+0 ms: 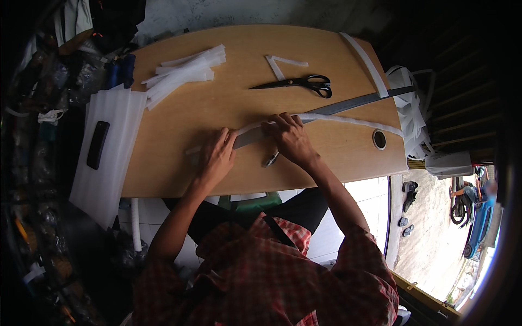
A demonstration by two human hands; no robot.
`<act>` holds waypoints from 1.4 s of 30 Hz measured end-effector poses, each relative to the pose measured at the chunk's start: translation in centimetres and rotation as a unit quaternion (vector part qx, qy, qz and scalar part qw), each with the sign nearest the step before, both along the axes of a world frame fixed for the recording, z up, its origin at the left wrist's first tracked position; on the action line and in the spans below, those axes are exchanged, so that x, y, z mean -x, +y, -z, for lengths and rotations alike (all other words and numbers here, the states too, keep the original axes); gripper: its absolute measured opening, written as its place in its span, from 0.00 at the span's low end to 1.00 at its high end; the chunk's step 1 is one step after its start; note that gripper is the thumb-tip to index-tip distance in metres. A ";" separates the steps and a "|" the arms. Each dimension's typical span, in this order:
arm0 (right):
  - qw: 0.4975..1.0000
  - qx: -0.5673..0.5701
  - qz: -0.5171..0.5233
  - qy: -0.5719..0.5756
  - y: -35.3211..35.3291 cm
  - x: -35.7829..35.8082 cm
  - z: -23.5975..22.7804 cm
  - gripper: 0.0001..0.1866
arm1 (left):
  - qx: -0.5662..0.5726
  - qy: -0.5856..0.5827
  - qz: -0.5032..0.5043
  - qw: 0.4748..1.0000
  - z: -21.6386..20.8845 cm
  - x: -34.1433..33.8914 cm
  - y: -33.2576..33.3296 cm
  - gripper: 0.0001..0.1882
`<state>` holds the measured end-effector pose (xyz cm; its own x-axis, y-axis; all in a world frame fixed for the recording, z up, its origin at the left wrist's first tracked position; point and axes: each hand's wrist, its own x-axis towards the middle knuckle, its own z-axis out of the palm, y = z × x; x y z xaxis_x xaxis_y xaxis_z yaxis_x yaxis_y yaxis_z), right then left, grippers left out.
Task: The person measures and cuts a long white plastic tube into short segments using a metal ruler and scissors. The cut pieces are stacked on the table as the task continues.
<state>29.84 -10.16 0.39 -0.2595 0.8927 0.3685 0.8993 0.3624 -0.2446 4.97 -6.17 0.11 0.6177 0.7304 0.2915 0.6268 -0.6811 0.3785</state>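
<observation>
A narrow white strip (337, 118) of soft foam-like material runs across the table, its right part reaching the table's right edge. My left hand (218, 154) pinches it near the left end, fingers pressed down over a long metal ruler (348, 103). Further right, my right hand (291, 136) has its fingers curled on the same strip; its fingertips are partly hidden. The ruler lies slanted under the strip and both hands. Close to my right wrist rests a small dark and silvery object (271, 159), too small to make out. Black scissors (304, 83) lie beyond the hands.
White strips are piled (187, 70) at the far left, above stacked white sheets (117, 125) with a black phone (98, 145). A folded strip (277, 65), another strip (365, 65) and a tape roll (379, 139) lie on the wooden table (244, 49). Loose strips (408, 108) hang at the right.
</observation>
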 end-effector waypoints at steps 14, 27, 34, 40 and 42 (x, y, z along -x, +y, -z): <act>0.998 0.002 0.051 -0.046 -1.1 0.4 0.5 0.19 | 0.024 -0.013 0.078 0.997 -0.3 -2.3 1.4 0.23; 0.996 -0.020 0.006 -0.083 -3.8 -5.0 2.5 0.26 | -0.019 -0.094 0.040 0.995 0.9 -4.0 0.0 0.18; 0.972 -0.047 0.036 0.227 -3.6 -4.2 0.7 0.09 | -0.043 -0.096 0.021 0.994 2.1 -3.9 0.0 0.19; 0.866 0.072 0.022 0.494 0.4 -0.4 1.0 0.11 | -0.055 -0.074 0.013 0.996 1.7 -4.0 0.1 0.18; 0.905 0.055 0.053 0.418 1.6 0.6 1.3 0.13 | -0.058 -0.053 0.015 0.997 1.8 -3.9 0.1 0.18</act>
